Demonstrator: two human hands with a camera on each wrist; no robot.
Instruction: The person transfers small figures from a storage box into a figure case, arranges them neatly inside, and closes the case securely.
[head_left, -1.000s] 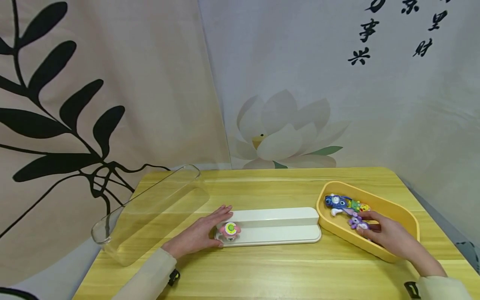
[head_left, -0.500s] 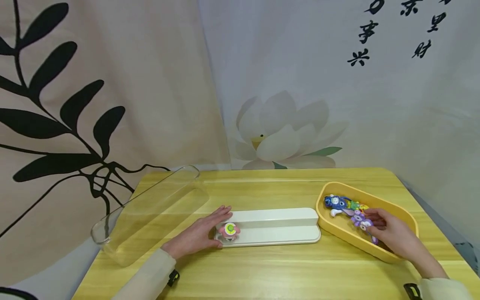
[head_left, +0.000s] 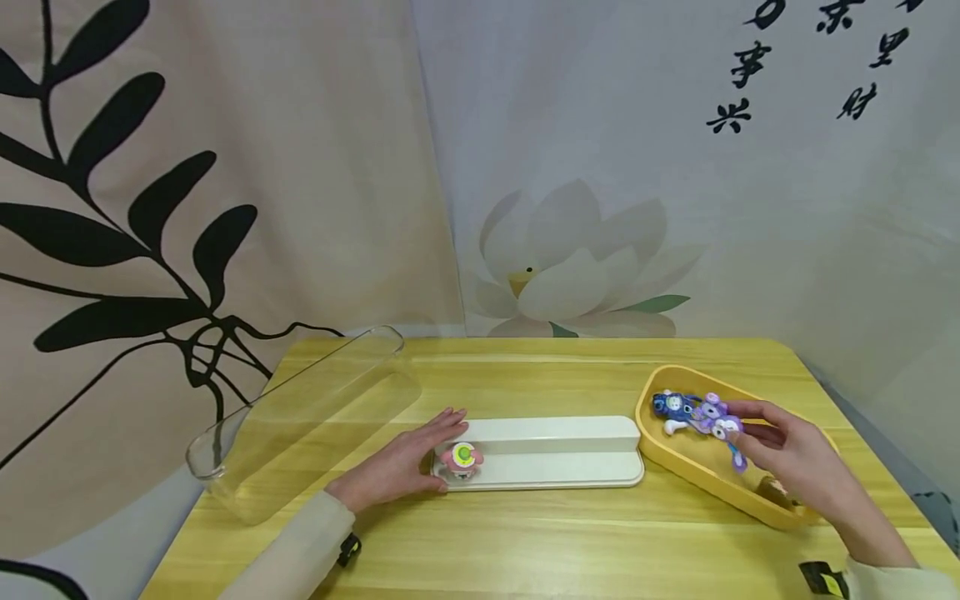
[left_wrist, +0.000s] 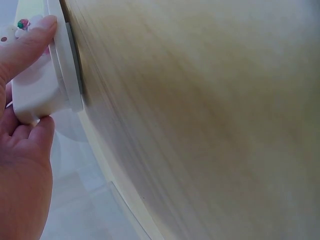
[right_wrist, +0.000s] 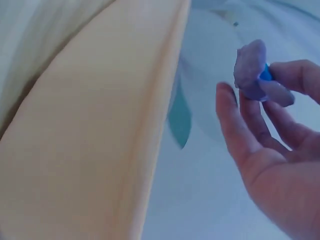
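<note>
My left hand (head_left: 397, 462) grips the left end of a white stepped display base (head_left: 562, 473), thumb on the front edge and fingers behind. On the base's left end stands a small pink figurine (head_left: 461, 460) with a yellow-green top. Between the thumb and fingers of my right hand (head_left: 802, 457), a purple figurine (head_left: 722, 423) with blue on it hangs over a yellow tray (head_left: 697, 487). In the right wrist view the purple figurine (right_wrist: 251, 70) is up beside the tray's wall (right_wrist: 100, 125). A dark blue figurine (head_left: 672, 408) lies in the tray, partly overlapped by the purple one.
A long transparent cover (head_left: 300, 429) lies at the left of the wooden table (head_left: 525, 542), reaching past its left edge. A brownish object (head_left: 776, 490) sits in the tray's near right end, partly hidden by my right hand. The tray stands against the base's right end.
My right hand has lifted the purple figurine up from among the others in the tray, uncovering the brownish object. The left hand keeps its place on the base.
</note>
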